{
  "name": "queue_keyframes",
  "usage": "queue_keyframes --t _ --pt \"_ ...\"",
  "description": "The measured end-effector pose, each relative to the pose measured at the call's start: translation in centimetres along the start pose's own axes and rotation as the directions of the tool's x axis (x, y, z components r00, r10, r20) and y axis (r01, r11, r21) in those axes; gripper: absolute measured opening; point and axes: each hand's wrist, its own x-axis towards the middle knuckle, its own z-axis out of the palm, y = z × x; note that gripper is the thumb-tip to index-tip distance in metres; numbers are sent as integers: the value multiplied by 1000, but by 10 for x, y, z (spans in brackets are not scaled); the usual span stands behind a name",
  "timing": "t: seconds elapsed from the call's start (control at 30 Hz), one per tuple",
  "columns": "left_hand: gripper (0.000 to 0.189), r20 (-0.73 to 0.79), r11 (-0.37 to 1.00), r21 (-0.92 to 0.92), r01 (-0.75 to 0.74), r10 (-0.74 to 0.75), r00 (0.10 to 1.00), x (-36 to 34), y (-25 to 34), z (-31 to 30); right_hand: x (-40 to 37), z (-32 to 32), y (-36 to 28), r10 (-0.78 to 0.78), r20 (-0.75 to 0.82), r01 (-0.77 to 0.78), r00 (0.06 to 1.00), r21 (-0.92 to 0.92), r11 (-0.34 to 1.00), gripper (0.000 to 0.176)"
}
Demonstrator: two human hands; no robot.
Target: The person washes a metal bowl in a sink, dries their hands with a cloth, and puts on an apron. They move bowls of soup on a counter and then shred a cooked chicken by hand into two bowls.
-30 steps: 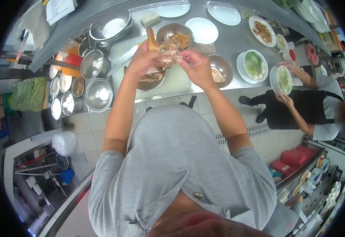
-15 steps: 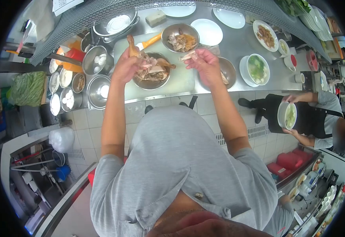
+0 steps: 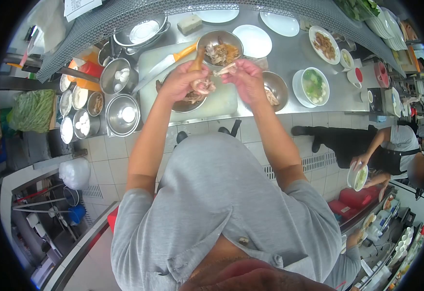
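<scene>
My left hand (image 3: 179, 86) is closed around a cooked poultry leg (image 3: 199, 59); its brown-skinned end points up and torn pale meat hangs by the fingers. Between the fingertips of my right hand (image 3: 248, 81) is a strip of pale meat (image 3: 224, 71), close beside the leg. Beneath my left hand, a steel bowl (image 3: 186, 108) of poultry pieces stands on the white cutting board (image 3: 221, 105), partly hidden by the hand. Behind both hands is a steel bowl (image 3: 241, 44) of skin and bony scraps. Another steel bowl (image 3: 283, 89), holding meat pieces, lies right of my right wrist.
A knife (image 3: 159, 67) with an orange handle lies across the board's left side. Left of it stand bowls of eggs (image 3: 120, 80) and a lidded pot (image 3: 122, 114). A soup bowl (image 3: 322, 87) and white plates (image 3: 252, 41) are rightward. At far right a co-worker (image 3: 367, 145) holds a bowl.
My left hand has moved right with the poultry leg, away from the bowl's left side and closer to my right hand. The co-worker has shifted right and lowered the bowl.
</scene>
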Motion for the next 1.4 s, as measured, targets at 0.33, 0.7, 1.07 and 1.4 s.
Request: queue_keyframes --t 0.33,0.7,1.07,1.4 --pt "21 -16 984 174 31 -28 999 7 1 17 -7 2 -4 -110 115 154 987 -513 845 12" --pt "15 -104 903 430 -11 61 993 3 -3 26 -11 6 -15 -8 205 166 979 -764 624 13" --pt "16 -126 857 516 6 69 990 10 4 17 0 25 -31 -85 443 450 892 -861 235 14" --pt "14 -76 938 347 15 12 997 13 8 15 -6 25 -38 -172 441 473 881 -807 352 13"
